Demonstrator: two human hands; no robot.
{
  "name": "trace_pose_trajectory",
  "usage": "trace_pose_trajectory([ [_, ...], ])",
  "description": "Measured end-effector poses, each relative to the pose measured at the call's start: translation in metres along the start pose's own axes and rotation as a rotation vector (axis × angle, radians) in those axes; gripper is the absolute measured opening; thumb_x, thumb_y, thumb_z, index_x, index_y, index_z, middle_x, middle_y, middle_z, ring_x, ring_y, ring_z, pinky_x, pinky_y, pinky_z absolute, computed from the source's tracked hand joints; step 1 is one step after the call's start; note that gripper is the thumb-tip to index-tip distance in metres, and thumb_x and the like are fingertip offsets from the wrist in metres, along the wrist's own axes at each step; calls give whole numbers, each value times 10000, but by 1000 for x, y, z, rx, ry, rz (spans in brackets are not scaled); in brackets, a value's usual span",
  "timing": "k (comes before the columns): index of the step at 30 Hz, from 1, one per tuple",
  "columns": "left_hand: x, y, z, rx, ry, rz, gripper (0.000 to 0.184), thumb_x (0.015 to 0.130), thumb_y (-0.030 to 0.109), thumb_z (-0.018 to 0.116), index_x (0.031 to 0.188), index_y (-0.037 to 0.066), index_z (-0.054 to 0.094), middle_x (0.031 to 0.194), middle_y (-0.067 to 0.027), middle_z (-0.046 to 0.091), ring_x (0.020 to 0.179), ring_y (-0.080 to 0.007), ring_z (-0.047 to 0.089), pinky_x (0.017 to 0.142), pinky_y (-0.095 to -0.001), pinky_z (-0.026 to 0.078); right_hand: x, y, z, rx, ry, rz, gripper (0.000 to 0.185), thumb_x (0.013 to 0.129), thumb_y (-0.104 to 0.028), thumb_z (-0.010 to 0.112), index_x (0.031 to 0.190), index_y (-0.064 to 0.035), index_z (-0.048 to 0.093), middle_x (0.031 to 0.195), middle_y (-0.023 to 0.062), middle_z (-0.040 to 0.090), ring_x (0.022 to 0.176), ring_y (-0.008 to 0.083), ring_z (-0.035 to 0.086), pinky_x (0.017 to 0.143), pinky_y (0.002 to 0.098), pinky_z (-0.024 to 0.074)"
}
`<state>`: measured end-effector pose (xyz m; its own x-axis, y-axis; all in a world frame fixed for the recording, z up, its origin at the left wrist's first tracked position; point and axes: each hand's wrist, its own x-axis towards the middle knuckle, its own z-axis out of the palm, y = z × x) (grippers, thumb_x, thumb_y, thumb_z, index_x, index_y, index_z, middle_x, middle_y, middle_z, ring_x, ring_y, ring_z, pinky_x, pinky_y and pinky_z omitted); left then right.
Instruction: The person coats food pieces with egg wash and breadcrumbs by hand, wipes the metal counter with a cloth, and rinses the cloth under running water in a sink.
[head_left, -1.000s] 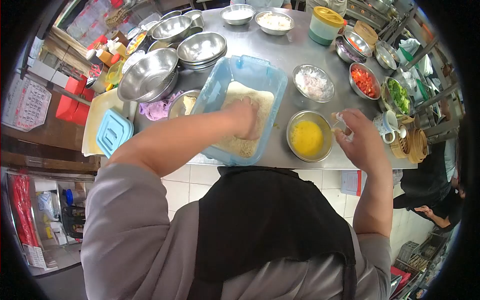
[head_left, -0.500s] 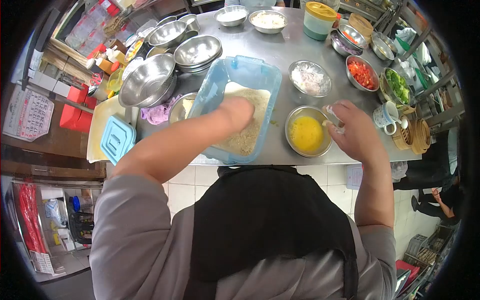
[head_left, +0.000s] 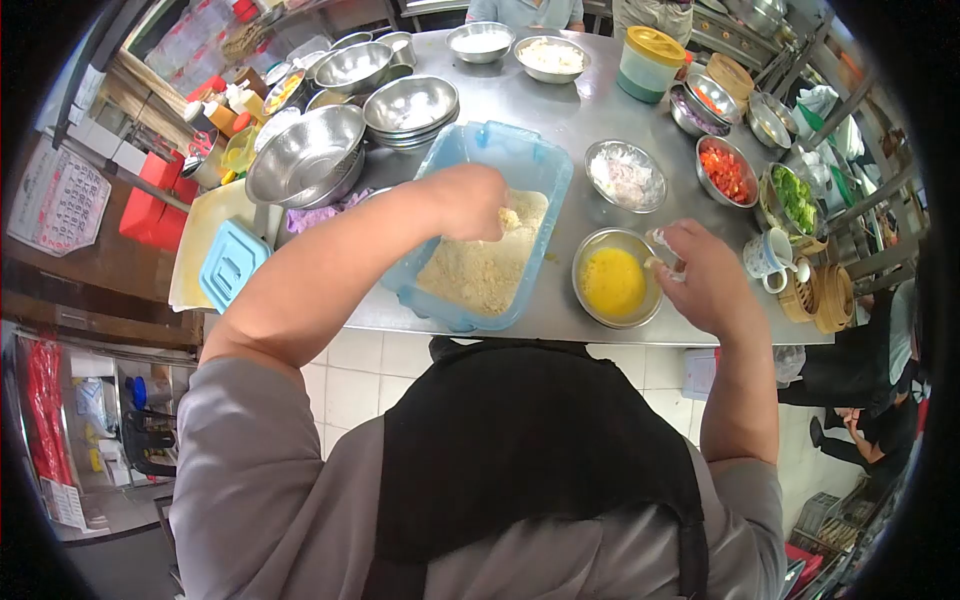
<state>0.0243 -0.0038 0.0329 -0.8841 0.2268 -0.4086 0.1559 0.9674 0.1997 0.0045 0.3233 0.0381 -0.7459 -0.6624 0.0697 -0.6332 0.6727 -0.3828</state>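
My left hand [head_left: 472, 200] is over the blue plastic tub [head_left: 556, 210], its fingers closed on a small crumb-coated piece [head_left: 510, 218]. Pale breadcrumbs [head_left: 480, 275] cover the tub's floor. At the right rim of a steel bowl of beaten egg [head_left: 613, 282] is my right hand [head_left: 705, 280]. Its fingers are apart, with white and yellowish coating stuck to the tips, and I see nothing held in them. Behind the egg stands a bowl of floured whitish pieces [head_left: 626, 176].
Stacked steel bowls [head_left: 411, 105] and a colander [head_left: 306, 160] stand at the left. To the right are bowls of chopped red pepper [head_left: 726, 172] and green pepper [head_left: 793, 198], a mug [head_left: 768, 255] and bamboo steamers [head_left: 832, 298]. A yellow-lidded container [head_left: 648, 65] is at the back; people stand beyond.
My left hand has risen out of the breadcrumbs, and the crumb-coated piece now shows in its fingers. My right hand stays beside the egg bowl. The view has shifted slightly.
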Motion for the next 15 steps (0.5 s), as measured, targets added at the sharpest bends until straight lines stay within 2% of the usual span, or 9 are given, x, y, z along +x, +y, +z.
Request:
trace_pose_trajectory([
  [2,7,-8,9,11,14,50,478,769,206,691,1209,21,669,1067,-225,698,1012,-369,669,910,-420,523,0,-2,0,-4,-10,2,301,858,-201,675,1107,-35,643,1061,170,635,980,388,616,840,456,502],
  [5,30,-19,21,72,13,-130,455,779,255,711,1166,16,696,1083,-214,702,1012,-360,675,913,-427,523,-2,-5,1,-28,-40,24,304,860,-204,676,1111,-35,641,1069,170,636,988,389,616,846,456,502],
  [8,7,1,25,122,-227,-219,400,817,330,703,1050,6,737,1071,-215,707,992,-349,685,887,-442,530,-5,-4,5,-34,-63,55,317,862,-214,678,1121,-36,640,1081,174,637,997,389,615,856,456,501],
  [10,-3,-7,68,203,-252,-113,418,841,411,690,931,7,755,995,-210,720,941,-346,696,847,-444,539,-7,-1,6,-11,-73,56,327,864,-225,678,1129,-37,638,1089,177,636,1002,390,616,861,456,501],
  [13,15,-9,95,184,-514,-205,473,847,455,684,933,-7,748,909,-224,716,914,-326,698,787,-427,553,-8,1,7,-47,-61,61,344,868,-237,675,1145,-38,634,1096,182,636,1000,394,615,864,457,501],
  [15,28,-22,103,31,-499,-268,500,844,468,691,952,-18,744,869,-217,712,875,-307,701,752,-411,558,-10,2,10,-35,-62,51,339,869,-239,674,1138,-37,632,1094,183,636,998,399,613,860,461,501],
])
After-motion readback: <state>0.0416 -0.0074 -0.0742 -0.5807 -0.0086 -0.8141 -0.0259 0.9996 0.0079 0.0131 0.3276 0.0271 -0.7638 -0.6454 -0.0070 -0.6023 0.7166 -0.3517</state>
